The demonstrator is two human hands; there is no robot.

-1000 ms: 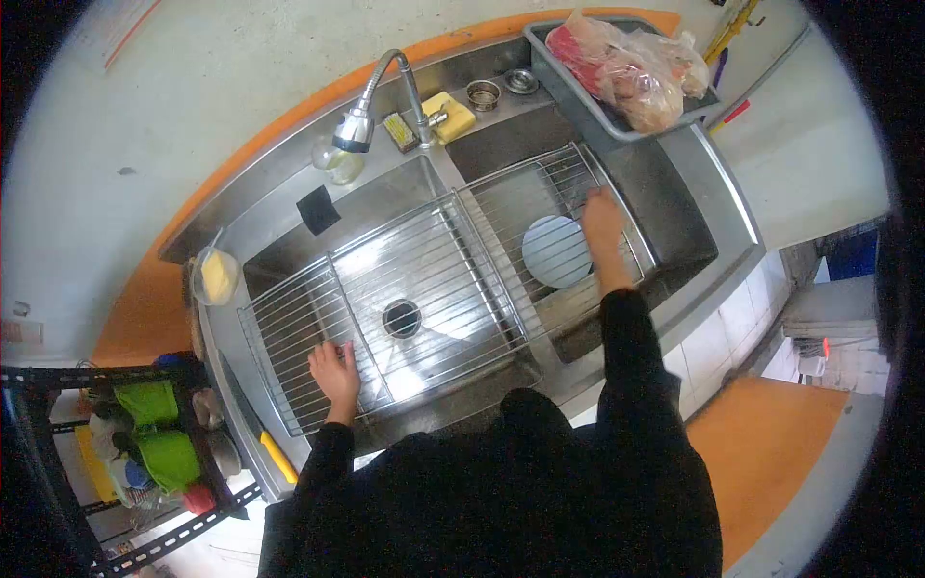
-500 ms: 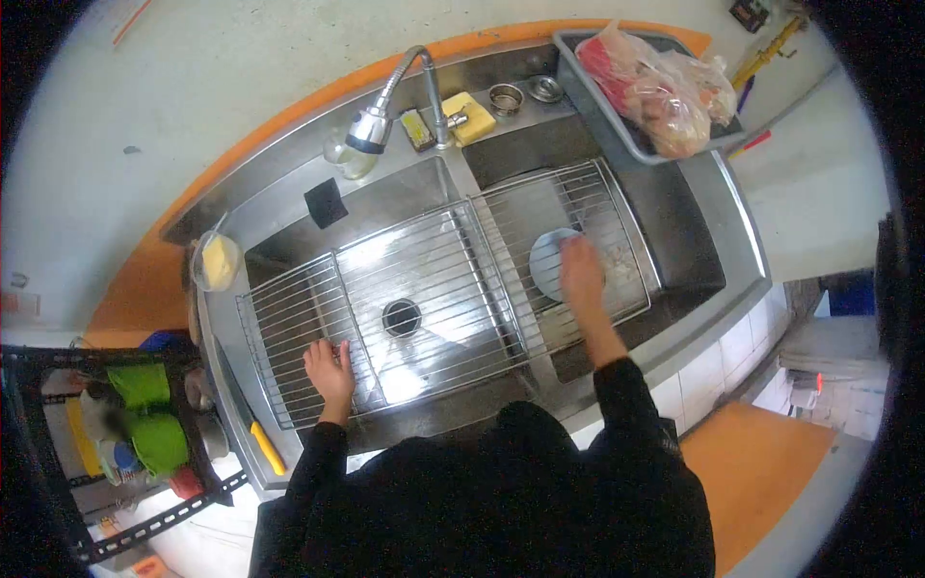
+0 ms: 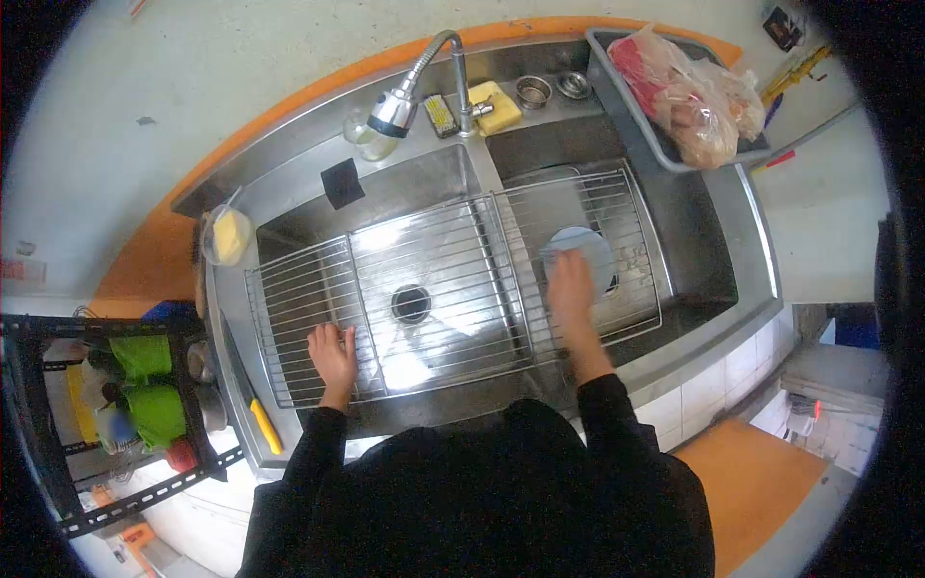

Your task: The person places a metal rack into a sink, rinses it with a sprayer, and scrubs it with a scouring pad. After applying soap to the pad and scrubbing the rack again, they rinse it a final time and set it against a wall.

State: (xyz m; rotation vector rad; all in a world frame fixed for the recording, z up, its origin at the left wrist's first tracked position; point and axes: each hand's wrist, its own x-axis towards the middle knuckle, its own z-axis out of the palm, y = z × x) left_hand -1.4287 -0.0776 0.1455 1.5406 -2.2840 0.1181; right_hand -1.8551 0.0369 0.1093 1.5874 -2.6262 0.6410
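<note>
A long wire rack [image 3: 438, 293] lies across both basins of a steel sink. My left hand [image 3: 333, 356] has its fingers curled over the rack's wires near the front left. At the right end, my right hand [image 3: 571, 289] is pressed on the near-left side of a pale blue round piece [image 3: 586, 249], which overlaps the rack. Motion smears those fingers a little, and I cannot tell whether the piece is a cloth or a dish. Under the rack on that side, a flat grey tray [image 3: 546, 200] shows in the right basin.
Over the back edge bends a flexible faucet [image 3: 390, 114], beside a yellow sponge [image 3: 495, 108] and a dark pad [image 3: 342, 183]. A grey bin [image 3: 631, 120] of bagged food stands at back right. A tub [image 3: 227, 236] and a yellow-handled knife [image 3: 265, 427] sit left.
My right hand has shifted slightly toward the left side of the pale blue piece. My left hand stays on the rack. The whole view has turned and shifted a little.
</note>
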